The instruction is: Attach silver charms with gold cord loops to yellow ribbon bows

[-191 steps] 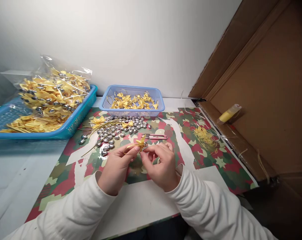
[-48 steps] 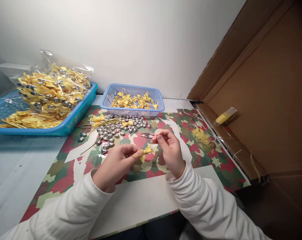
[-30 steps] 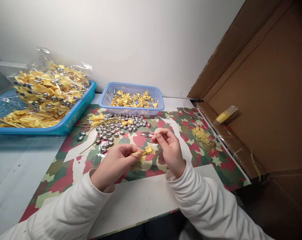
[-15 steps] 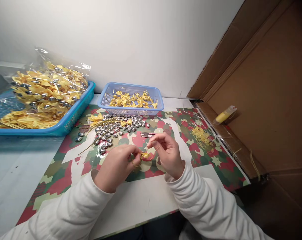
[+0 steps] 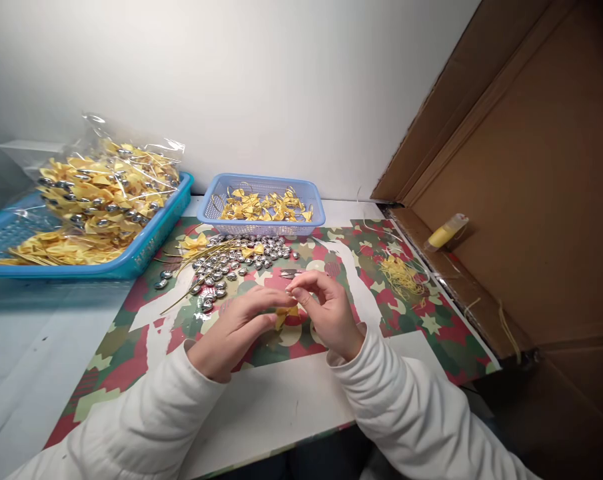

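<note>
My left hand (image 5: pixel 238 330) is open, thumb and fingers stretched forward and apart, its fingertips meeting those of my right hand. The right hand (image 5: pixel 328 313) is closed in a pinch; what lies between thumb and index finger is too small to make out. Just below the meeting fingertips is a small yellow ribbon bow (image 5: pixel 286 315), partly hidden by the left fingers. I cannot tell whether it hangs or rests on the patterned sheet. Small pliers or snips (image 5: pixel 290 273) lie just beyond the right fingers. Past the left hand spreads a pile of shiny silver beads (image 5: pixel 221 275).
A blue basket (image 5: pixel 262 229) at the back holds yellow bows. Left of it, a larger blue basket (image 5: pixel 126 267) carries a clear bag (image 5: pixel 111 183) of bows with beads. Yellow thread (image 5: pixel 401 275) lies tangled at right, near a cardboard wall (image 5: pixel 506 187) and a yellow tube (image 5: pixel 448 232).
The left fingers have let go of the yellow bow and straightened toward the right fingertips. My right hand has shifted slightly left. The whole view has tilted a little upward.
</note>
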Demonstrator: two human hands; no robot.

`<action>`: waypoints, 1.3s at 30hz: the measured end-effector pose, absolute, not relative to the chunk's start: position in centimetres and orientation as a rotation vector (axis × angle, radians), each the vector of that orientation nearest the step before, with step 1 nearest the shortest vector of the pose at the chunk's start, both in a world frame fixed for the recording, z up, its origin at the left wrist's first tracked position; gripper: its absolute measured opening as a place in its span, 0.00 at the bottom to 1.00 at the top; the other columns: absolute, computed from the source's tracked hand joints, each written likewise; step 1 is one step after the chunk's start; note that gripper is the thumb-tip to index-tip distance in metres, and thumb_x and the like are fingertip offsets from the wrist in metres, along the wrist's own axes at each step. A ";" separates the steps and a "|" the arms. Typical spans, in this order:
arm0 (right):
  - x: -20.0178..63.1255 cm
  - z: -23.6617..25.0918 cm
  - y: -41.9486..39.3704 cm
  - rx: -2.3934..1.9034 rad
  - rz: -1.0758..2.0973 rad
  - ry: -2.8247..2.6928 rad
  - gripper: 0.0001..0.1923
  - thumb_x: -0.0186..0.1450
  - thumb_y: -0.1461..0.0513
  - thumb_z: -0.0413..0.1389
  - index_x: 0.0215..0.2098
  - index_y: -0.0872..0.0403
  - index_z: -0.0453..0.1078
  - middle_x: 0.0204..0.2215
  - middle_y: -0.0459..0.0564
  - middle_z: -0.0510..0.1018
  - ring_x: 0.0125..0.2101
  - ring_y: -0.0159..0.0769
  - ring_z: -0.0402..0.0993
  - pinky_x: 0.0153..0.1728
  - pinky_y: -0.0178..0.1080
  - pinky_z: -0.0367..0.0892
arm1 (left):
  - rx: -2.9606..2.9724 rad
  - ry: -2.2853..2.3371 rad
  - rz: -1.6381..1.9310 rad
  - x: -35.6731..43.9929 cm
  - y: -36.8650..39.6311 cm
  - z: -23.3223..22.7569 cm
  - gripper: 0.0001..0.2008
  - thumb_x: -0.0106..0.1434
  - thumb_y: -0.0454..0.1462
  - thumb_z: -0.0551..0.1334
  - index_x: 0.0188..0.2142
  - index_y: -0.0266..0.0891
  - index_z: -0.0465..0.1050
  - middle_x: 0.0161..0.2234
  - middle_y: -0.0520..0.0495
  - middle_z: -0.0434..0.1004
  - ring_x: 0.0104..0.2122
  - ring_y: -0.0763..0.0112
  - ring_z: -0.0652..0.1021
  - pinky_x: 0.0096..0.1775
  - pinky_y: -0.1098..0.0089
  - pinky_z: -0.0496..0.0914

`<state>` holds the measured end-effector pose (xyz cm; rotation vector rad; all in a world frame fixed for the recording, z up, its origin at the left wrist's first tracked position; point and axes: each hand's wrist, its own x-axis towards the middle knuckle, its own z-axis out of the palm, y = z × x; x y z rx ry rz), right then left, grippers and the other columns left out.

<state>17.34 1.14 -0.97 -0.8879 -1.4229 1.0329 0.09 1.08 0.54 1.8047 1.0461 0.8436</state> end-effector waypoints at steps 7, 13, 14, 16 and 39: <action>18.3 -1.5 2.5 -1.203 0.965 -1.428 0.07 0.64 0.59 0.57 0.39 0.51 0.74 0.37 0.49 0.79 0.37 0.38 0.74 0.39 0.41 0.68 | 1.500 1.146 0.862 1.0 1.0 0.3 0.18 0.60 0.50 0.61 0.25 0.37 0.75 0.23 0.49 0.74 0.25 0.70 0.72 0.28 0.71 0.67; 19.2 -2.7 4.4 -1.700 0.344 -1.817 0.13 0.61 0.59 0.62 0.44 0.52 0.72 0.49 0.57 0.73 0.52 0.53 0.64 0.50 0.53 0.61 | 1.226 1.231 0.916 1.4 0.8 -0.1 0.20 0.54 0.52 0.66 0.30 0.35 0.78 0.19 0.53 0.66 0.20 0.75 0.66 0.21 0.74 0.60; 19.1 -2.8 4.5 -1.776 0.313 -1.874 0.12 0.61 0.59 0.62 0.43 0.52 0.72 0.49 0.57 0.73 0.51 0.53 0.63 0.49 0.53 0.61 | 1.208 1.242 0.916 1.5 0.7 -0.1 0.21 0.54 0.53 0.66 0.31 0.35 0.79 0.19 0.53 0.67 0.19 0.75 0.65 0.21 0.75 0.59; 18.8 -3.0 4.7 -1.871 0.290 -1.938 0.09 0.63 0.58 0.61 0.41 0.53 0.71 0.47 0.57 0.72 0.50 0.52 0.64 0.48 0.53 0.61 | 1.194 1.256 0.929 1.7 0.6 -0.3 0.23 0.53 0.54 0.66 0.33 0.34 0.80 0.20 0.53 0.67 0.19 0.75 0.64 0.20 0.75 0.58; 20.0 0.2 2.0 -1.432 0.988 -1.774 0.19 0.66 0.56 0.50 0.19 0.53 0.57 0.09 0.38 0.63 0.10 0.28 0.67 0.16 0.31 0.54 | 1.363 1.258 1.021 1.6 0.2 -1.0 0.17 0.60 0.49 0.62 0.30 0.35 0.77 0.18 0.52 0.70 0.20 0.75 0.66 0.22 0.75 0.61</action>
